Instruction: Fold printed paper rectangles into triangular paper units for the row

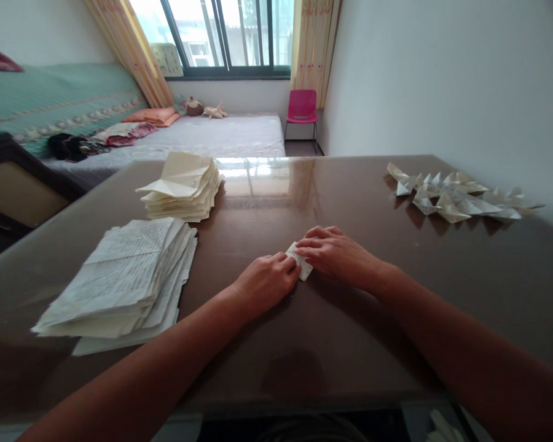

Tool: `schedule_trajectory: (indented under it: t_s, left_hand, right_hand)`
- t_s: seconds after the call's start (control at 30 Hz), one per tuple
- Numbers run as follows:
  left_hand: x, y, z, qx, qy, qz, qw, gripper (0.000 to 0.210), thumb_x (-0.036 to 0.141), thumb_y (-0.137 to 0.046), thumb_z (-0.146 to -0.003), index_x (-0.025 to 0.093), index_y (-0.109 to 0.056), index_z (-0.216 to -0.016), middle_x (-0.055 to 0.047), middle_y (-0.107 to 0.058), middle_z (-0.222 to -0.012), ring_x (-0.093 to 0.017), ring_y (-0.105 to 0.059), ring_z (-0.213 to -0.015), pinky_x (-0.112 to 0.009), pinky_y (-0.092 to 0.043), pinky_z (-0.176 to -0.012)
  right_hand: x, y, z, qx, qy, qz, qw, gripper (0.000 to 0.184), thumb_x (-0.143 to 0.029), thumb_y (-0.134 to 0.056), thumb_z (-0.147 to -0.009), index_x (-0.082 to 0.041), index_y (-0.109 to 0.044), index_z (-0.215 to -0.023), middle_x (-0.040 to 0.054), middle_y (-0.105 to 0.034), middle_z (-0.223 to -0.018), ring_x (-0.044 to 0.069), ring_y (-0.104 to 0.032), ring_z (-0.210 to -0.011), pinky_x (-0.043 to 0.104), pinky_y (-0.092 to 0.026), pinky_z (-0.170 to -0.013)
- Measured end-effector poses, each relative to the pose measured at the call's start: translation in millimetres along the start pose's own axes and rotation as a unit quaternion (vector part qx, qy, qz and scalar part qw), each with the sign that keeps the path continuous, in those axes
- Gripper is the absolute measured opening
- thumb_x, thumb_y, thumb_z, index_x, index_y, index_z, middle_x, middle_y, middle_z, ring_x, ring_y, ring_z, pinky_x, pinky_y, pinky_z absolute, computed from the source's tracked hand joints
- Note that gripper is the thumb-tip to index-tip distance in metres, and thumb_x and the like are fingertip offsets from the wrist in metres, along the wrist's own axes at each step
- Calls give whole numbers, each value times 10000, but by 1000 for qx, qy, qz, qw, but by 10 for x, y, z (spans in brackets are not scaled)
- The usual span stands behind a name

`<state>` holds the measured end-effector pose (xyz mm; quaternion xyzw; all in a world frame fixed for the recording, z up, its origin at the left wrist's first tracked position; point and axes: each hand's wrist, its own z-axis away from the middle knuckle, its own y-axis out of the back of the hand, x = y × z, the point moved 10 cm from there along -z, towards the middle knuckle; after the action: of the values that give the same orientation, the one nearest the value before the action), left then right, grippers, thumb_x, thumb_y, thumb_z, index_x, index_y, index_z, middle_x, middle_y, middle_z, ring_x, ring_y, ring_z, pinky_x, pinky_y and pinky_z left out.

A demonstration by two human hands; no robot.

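A small folded piece of paper [306,271] with faint writing lies on the glossy brown table [253,331], between my two hands. My left hand [270,279] has its fingers curled over the paper's left edge. From the right, my right hand [338,253] presses its fingers onto the upper part of the same paper. Both hands hide much of it, so its full folded shape does not show.
At the left stand a stack of written sheets [120,264] and a stack of cream paper [182,190] behind it. Several folded paper boats [461,196] cluster at the far right by the wall. Beyond the table are a bed [239,135] and a pink chair [302,107].
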<state>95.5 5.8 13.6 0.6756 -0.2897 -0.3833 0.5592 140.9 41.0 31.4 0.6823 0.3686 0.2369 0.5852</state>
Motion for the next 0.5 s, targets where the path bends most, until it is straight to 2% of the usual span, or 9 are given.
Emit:
schedule_trajectory:
  t_s: [0.07,0.13,0.37,0.5]
  left_hand:
    - [-6,1,-2,-1,2,5,1000,242,147,-456,-909,130,-585,-1114,-95,-628,-1000,-199,-587,-928,-312,-501,-778]
    - [-11,-4,-3,-4,4,5,1000,239,147,-457,-908,122,-586,-1108,-101,-627,-1011,-204,-586,-936,-314,-499,-790]
    - [5,7,-4,1,-7,3,1000,248,157,-486,-899,125,-585,-1125,-112,-611,-1104,-215,-560,-1005,-313,-496,-823]
    - [15,10,-6,-8,-4,0,1000,251,151,-479,-899,113,-586,-1122,-108,-613,-1067,-215,-556,-980,-311,-500,-800]
  right_hand:
    - [-44,11,-12,-17,32,-34,999,242,-234,-469,-938,-215,-699,-1010,65,-678,-1132,203,-574,-1002,347,-426,-902]
    - [-50,9,-21,-22,50,-64,996,241,-207,-472,-936,-212,-712,-956,58,-690,-1092,181,-586,-938,312,-445,-869]
    - [13,-6,-39,-11,31,-82,996,232,-184,-493,-921,-194,-724,-898,56,-710,-1022,181,-576,-901,307,-449,-847]
    - [-26,34,-6,-12,29,-106,994,236,-152,-494,-907,-197,-726,-892,60,-708,-970,174,-582,-896,295,-452,-829]
